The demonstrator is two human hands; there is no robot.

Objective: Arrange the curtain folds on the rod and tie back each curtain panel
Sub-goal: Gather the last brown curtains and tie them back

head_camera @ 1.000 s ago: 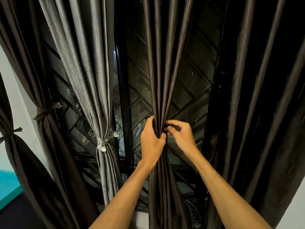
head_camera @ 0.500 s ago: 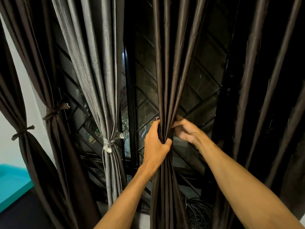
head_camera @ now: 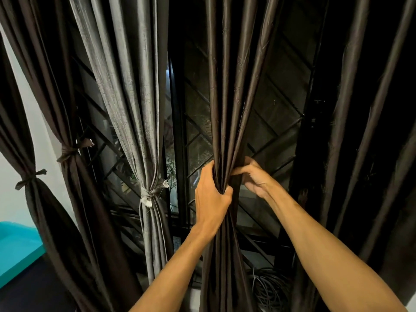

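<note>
Middle brown panel [head_camera: 225, 97] hangs in front of the window grille [head_camera: 283, 104], its folds bunched into a narrow waist. Left hand [head_camera: 210, 199] wraps the bunch, thumb in front and fingers round the back. Right hand [head_camera: 254, 179] sits just beside it, thumb on the fabric, fingers curled behind the right-side folds and pinching them in. I see no tie-back in either of the hands.

Looks like gathering before the tie. To do it well: hold the left grip firm so the pleats don't slip, pull the outer right fold into the bunch, and tie level with the neighbours' knots.

Grey panel [head_camera: 135, 97] to the left carries a pale tie [head_camera: 147, 195]. The far-left brown panels [head_camera: 56, 97] are knotted too. Wide dark panel [head_camera: 360, 143] on the right hangs loose. No containers in sight. A cable coil [head_camera: 270, 289] lies on the floor.
</note>
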